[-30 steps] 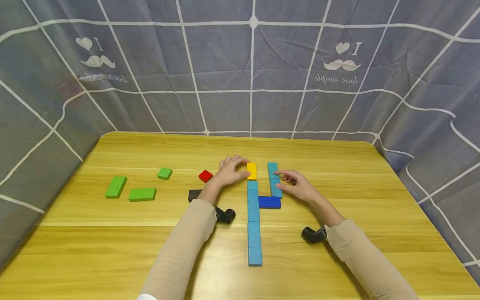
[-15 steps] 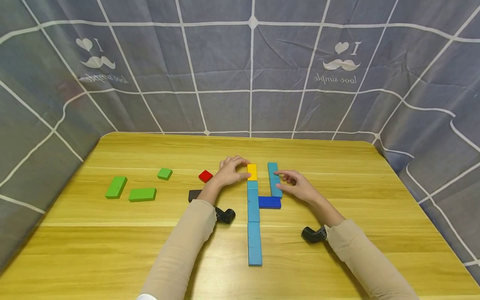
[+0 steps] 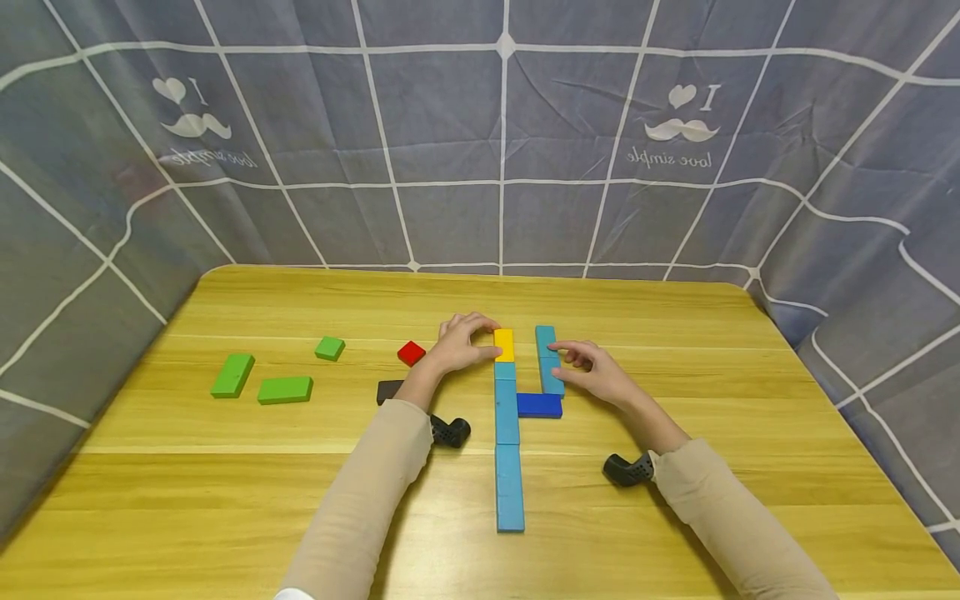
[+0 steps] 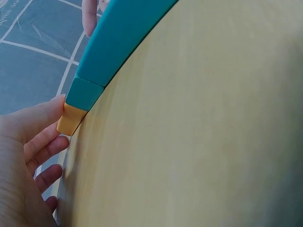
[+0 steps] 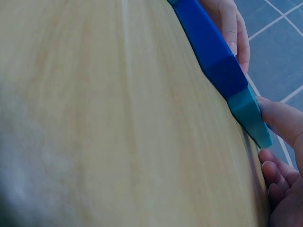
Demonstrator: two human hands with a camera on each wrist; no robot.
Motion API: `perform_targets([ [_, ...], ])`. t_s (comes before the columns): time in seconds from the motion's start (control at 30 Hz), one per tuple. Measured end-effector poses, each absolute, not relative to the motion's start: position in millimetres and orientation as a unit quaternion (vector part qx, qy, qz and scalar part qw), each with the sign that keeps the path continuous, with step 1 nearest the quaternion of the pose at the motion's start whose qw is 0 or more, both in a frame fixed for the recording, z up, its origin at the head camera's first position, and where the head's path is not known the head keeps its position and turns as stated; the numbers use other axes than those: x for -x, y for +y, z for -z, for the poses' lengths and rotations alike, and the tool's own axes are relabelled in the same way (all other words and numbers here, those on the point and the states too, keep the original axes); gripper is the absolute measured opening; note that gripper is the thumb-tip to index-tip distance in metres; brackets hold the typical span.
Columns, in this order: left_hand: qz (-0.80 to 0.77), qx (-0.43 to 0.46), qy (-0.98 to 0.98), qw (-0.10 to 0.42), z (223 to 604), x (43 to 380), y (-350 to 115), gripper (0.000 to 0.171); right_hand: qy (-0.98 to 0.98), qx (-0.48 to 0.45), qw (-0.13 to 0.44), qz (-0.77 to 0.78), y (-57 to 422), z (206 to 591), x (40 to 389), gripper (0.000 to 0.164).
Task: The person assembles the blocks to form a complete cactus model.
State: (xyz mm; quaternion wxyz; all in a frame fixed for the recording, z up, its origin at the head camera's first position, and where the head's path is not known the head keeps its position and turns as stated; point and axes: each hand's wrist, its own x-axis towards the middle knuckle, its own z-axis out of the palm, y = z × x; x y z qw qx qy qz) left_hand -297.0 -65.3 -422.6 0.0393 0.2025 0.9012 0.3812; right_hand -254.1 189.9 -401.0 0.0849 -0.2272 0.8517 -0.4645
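Observation:
My left hand (image 3: 459,343) holds the yellow block (image 3: 504,345) between thumb and index finger. That block lies flat at the far end of a straight row of light blue blocks (image 3: 508,483), touching it. In the left wrist view the thumb presses the yellow block's (image 4: 71,120) side. My right hand (image 3: 600,377) rests its thumb and index fingertips against the right edge of two light blue blocks (image 3: 551,375) laid end to end. A dark blue block (image 3: 540,406) lies crosswise, bridging the long row and this short one.
On the left of the wooden table (image 3: 187,483) lie several green blocks (image 3: 285,389). A red block (image 3: 411,352) and a black block (image 3: 388,390), partly hidden by my left forearm, sit nearer the middle. A grey grid-patterned curtain (image 3: 450,142) surrounds the table's far and side edges.
The yellow block has slid slightly toward me along with my left fingers, up against the light blue row's far end. My right hand has stayed in place.

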Motion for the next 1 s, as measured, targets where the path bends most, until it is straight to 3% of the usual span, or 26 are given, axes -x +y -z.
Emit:
perform_targets([
  [0.23, -0.424, -0.190, 0.885, 0.036, 417, 294, -70, 0.048, 0.853, 0.223, 0.094, 0.461, 186, 393, 249, 0.040],
  [0.57, -0.406, -0.253, 0.878, 0.012, 399, 271, -106, 0.044, 0.852, 0.222, 0.094, 0.464, 188, 395, 251, 0.039],
  [0.83, -0.392, -0.318, 0.860, 0.074, 398, 250, -153, 0.041, 0.854, 0.217, 0.096, 0.463, 188, 395, 251, 0.039],
  [1.0, -0.396, -0.335, 0.849, 0.105, 398, 245, -178, 0.057, 0.854, 0.217, 0.096, 0.463, 188, 394, 251, 0.039],
])
